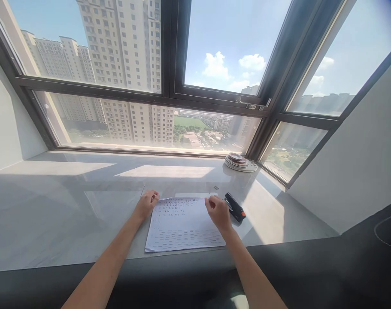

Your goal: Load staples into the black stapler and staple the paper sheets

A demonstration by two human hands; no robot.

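A printed sheet of paper (pixel 182 225) lies on the grey marble windowsill (pixel 69 206) in front of me. My left hand (pixel 147 204) pinches the sheet's far left corner, fingers closed on it. My right hand (pixel 218 211) rests with fingers curled on the sheet's far right corner, right beside a black stapler with an orange end (pixel 235 207). I cannot make out whether the right fingers grip the paper or only press on it.
A stack of round coasters or discs (pixel 239 162) sits at the back right of the sill near the window frame (pixel 169 96). Two small staples or clips (pixel 216 187) lie beyond the paper. A dark ledge (pixel 311 266) runs along the front edge.
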